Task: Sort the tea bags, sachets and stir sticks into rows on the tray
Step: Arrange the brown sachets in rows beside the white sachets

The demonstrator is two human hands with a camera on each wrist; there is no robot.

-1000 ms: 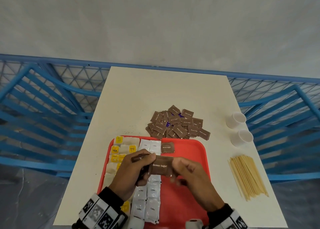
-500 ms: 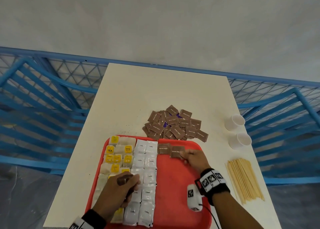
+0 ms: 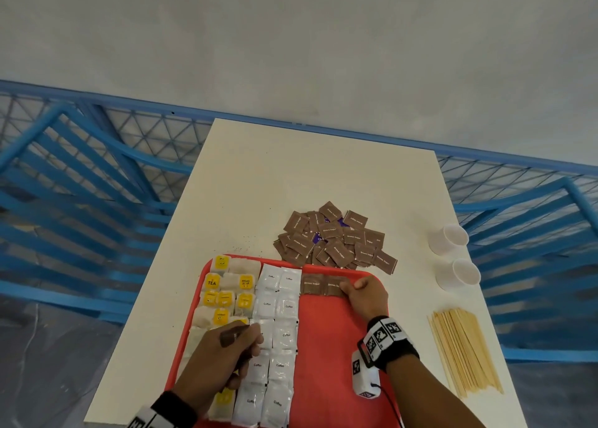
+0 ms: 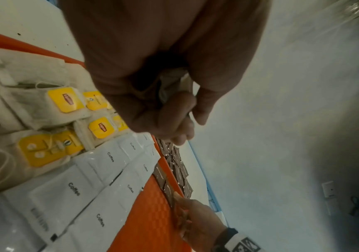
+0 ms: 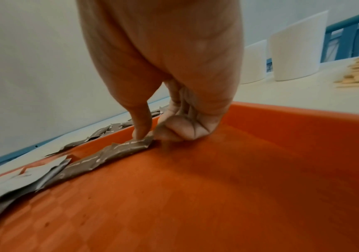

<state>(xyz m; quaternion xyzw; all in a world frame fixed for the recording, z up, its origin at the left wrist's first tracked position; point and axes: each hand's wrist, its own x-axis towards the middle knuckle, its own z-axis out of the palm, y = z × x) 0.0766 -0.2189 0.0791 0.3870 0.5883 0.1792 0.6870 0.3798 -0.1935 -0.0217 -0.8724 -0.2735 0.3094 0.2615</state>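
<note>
On the red tray (image 3: 326, 346), tea bags (image 3: 226, 295) with yellow tags fill the left columns and white coffee sachets (image 3: 278, 301) the middle ones. Two brown sugar sachets lie side by side at the tray's far edge. My right hand (image 3: 354, 287) pinches the right one (image 3: 335, 287) between thumb and curled fingers, flat on the tray (image 5: 217, 187). My left hand (image 3: 246, 340) hovers over the coffee sachets and grips a small stack of brown sugar sachets (image 4: 174, 81), mostly hidden in the fist.
A loose pile of brown sugar sachets (image 3: 333, 236) lies on the white table just beyond the tray. Two white paper cups (image 3: 448, 238) stand at the right, with a bundle of wooden stir sticks (image 3: 462, 350) nearer me. Blue railings surround the table.
A second ago both hands held the sachet stack together over the tray. The right hand then carried one sachet to the far edge beside the first; the left drew back with the stack.
</note>
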